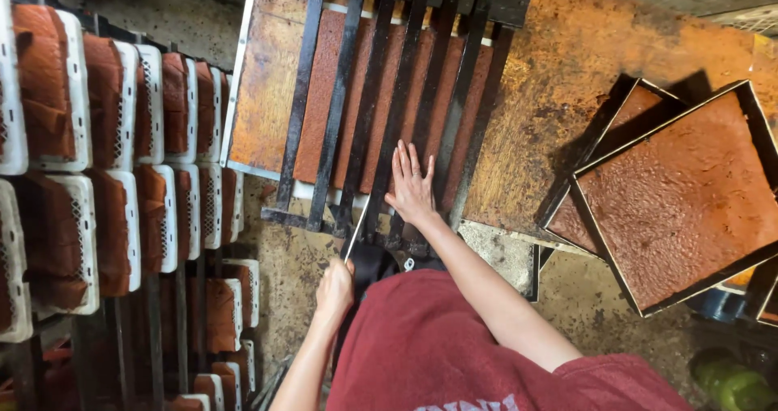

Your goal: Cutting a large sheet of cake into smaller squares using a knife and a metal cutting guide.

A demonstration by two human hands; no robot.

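A person's red-shirted shoulder (pixel 486 354) fills the foreground. Their left hand (pixel 335 289) is closed around a knife (pixel 356 229), its blade pointing away along a slot of the black slatted guide (pixel 389 95). The right hand (pixel 411 186) presses open and flat on the guide, over a red-brown sheet (pixel 324 95). A slip could bring the blade against those fingers.

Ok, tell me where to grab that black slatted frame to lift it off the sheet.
Probably best to take the black slatted frame by its near crossbar, coming from the person's side of the table. That bar overhangs the edge, so fingers can curl beneath. The right hand presses flat on the slats; the left hand holds a knife.
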